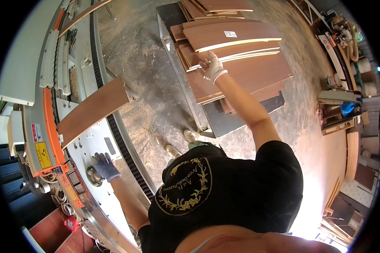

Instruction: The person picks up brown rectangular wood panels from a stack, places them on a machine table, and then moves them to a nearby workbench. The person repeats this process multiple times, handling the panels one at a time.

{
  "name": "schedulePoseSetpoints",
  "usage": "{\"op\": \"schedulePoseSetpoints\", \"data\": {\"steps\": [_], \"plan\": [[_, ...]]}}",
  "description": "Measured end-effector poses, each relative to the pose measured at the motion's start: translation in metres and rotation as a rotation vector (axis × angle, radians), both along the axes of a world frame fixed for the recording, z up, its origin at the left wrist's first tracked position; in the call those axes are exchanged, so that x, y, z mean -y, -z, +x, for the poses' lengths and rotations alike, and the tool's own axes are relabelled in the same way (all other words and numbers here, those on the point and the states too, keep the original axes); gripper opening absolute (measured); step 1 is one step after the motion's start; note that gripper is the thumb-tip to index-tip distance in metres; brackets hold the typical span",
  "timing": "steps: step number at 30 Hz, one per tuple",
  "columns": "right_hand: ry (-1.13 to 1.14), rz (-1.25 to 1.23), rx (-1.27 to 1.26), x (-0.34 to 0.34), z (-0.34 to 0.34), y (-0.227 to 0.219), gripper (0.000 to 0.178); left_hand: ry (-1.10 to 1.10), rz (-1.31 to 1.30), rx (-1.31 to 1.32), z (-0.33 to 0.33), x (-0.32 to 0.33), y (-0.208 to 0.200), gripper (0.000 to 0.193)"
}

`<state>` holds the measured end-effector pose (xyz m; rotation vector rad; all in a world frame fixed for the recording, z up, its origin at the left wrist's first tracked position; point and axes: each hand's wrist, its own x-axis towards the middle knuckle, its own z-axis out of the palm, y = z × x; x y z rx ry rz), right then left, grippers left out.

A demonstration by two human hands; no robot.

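My right hand [213, 68], in a whitish glove, reaches over a stack of brown wood-grain panels [245, 76]. Its fingers are apart and bent a little, close to the pale edge of an upper panel [236, 35] that bears a small white label. Whether the fingertips touch that edge I cannot tell. My left hand [105, 166], gloved in grey, lies with fingers spread on the white machine bed [114, 206], beside a round dark knob or disc [94, 176]. Farther up the machine, a single brown board [95, 110] rests crosswise on the bed.
A dark low platform [236, 122] on a metal frame carries the panels. Along the machine run a ribbed black track [131, 156] and an orange guard [50, 126]. Another board [82, 17] lies at the far left. Shelves with timber [340, 114] line the right side.
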<state>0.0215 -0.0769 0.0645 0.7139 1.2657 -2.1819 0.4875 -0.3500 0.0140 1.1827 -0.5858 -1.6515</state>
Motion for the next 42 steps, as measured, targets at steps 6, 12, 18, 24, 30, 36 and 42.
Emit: {"op": "schedulePoseSetpoints", "data": {"steps": [6, 12, 18, 24, 30, 36, 42], "plan": [[-0.069, -0.128, 0.223, 0.033, -0.04, -0.006, 0.036, 0.106, 0.005, -0.013, -0.039, -0.026, -0.002, 0.03], [-0.25, -0.151, -0.264, 0.033, -0.002, 0.038, 0.025, 0.865, -0.309, -0.585, -0.069, -0.035, 0.042, 0.026], [-0.461, -0.133, -0.282, 0.011, 0.15, -0.011, 0.042, 0.985, 0.155, -0.117, -0.181, -0.15, -0.007, 0.047], [-0.227, -0.189, -0.36, -0.049, 0.056, 0.023, 0.051, 0.532, -0.094, -0.118, -0.098, -0.114, -0.015, 0.038], [-0.47, -0.345, -0.125, -0.038, 0.114, 0.039, 0.04, 0.144, 0.002, -0.133, 0.066, -0.059, -0.019, 0.044], [-0.778, -0.531, 0.294, 0.005, 0.255, 0.059, 0.039, -0.17, 0.138, 0.006, 0.131, -0.005, 0.029, 0.033], [-1.152, -0.457, 0.384, 0.025, 0.303, 0.072, 0.044, -0.323, -0.013, -0.147, 0.11, 0.045, 0.053, 0.035]]}}
